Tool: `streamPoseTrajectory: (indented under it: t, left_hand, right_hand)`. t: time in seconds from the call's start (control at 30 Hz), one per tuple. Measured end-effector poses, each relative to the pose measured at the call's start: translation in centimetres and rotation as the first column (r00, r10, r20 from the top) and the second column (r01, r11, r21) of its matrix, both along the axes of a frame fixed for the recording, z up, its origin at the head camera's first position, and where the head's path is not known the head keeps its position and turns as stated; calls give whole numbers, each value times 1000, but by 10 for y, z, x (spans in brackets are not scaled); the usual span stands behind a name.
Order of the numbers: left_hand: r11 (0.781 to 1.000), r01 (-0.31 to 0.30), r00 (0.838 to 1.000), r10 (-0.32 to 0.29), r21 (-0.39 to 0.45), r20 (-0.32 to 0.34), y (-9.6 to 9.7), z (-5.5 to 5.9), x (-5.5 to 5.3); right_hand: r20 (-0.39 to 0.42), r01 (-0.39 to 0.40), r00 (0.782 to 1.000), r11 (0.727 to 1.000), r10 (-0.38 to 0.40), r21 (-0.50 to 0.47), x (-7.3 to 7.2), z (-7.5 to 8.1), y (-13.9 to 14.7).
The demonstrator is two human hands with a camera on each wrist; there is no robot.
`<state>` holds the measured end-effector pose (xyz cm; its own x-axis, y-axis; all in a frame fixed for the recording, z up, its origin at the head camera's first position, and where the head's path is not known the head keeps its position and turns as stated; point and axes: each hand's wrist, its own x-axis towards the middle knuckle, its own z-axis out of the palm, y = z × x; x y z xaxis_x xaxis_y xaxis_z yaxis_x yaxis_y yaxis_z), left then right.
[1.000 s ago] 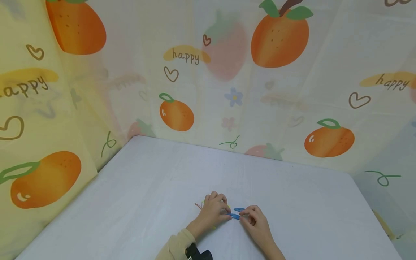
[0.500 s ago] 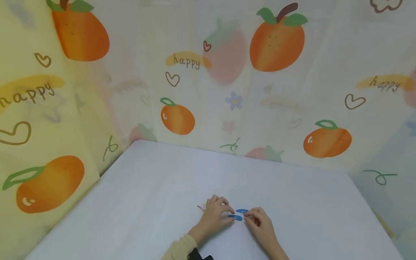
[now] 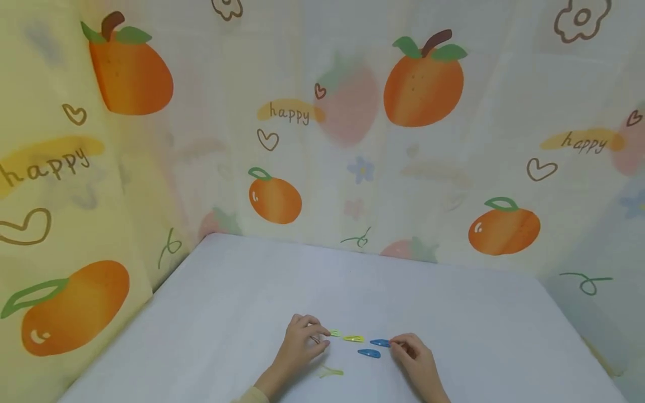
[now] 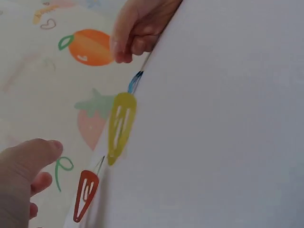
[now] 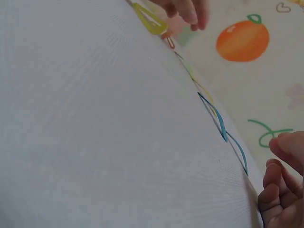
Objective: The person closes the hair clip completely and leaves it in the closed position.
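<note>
The left hand (image 3: 299,342) has pulled back leftward from the blue clips (image 3: 369,353), its grip spread and holding nothing, baring yellow clips (image 3: 354,338) that it covered half a second ago. Left to right I count one red clip (image 4: 81,195) by that hand, three yellow, two blue, all on the white surface (image 3: 443,296). The right hand (image 3: 417,358) remains just beside the farther blue one, its grip loosely curled on nothing.

Drew the left hand (image 3: 298,345) leftward, away from the lower blue snap hair clip (image 3: 369,353); brought into plain view a yellow snap hair clip (image 3: 354,338) and a yellow-green hair clip (image 3: 333,372) nearer the camera.
</note>
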<state>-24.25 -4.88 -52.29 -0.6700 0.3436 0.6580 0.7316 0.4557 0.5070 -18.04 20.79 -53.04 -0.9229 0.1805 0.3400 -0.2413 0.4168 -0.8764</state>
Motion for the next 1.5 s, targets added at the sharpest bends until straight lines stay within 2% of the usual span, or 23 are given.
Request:
streamPoseTrajectory:
  t: [0.1,0.2,0.23,0.33,0.43,0.53,0.67,0.87,1.07,1.13,1.27,1.4,1.5]
  left_hand:
    - [1000,-12,1000,12,23,4,-10,-6,-2]
    - [1000,1,1000,-1,15,-9,-20,-11,-10]
    - [1000,2,1000,-2,12,-13,-24,-12,-14]
    - [1000,-24,1000,24,-17,17,-35,-19,-13]
    - [996,-66,997,68,-63,41,-40,-19,-15]
    - [988,-87,994,94,-124,57,-42,-17,-14]
    - [982,-95,991,109,-161,81,-40,-14,-13]
    - [982,-105,989,120,-157,89,-38,-17,-14]
    - [983,-117,993,120,-141,13,-41,-18,-18]
    - [983,-120,993,121,-140,-2,-42,-17,-20]
    - [983,-106,994,108,-148,5,-42,-18,-19]
    - [986,-93,995,96,-138,13,-40,-18,-16]
    - [989,-88,996,89,-122,2,-36,-18,-16]
  right_hand:
    - [80,22,997,1000,-21,-12,0,4,3]
    - [147,2,989,1000,-5,23,0,8,2]
    - [149,-6,989,1000,2,30,-2,10,2]
    - [129,-24,991,999,18,43,4,7,-2]
    - [102,-10,995,1000,9,15,4,6,-4]
    - [141,8,990,1000,-5,-21,5,6,-6]
    - [173,9,985,999,-3,-33,4,6,-4]
    - [135,-2,991,1000,0,13,5,10,-5]
    - [77,-5,997,1000,4,11,11,33,-18]
    - [56,-9,998,1000,8,11,12,35,-20]
    - [14,-24,1000,1000,24,-4,9,24,-17]
    - [-12,-33,999,999,33,13,3,7,-9]
    - [-15,-24,1000,999,24,36,1,1,-3]
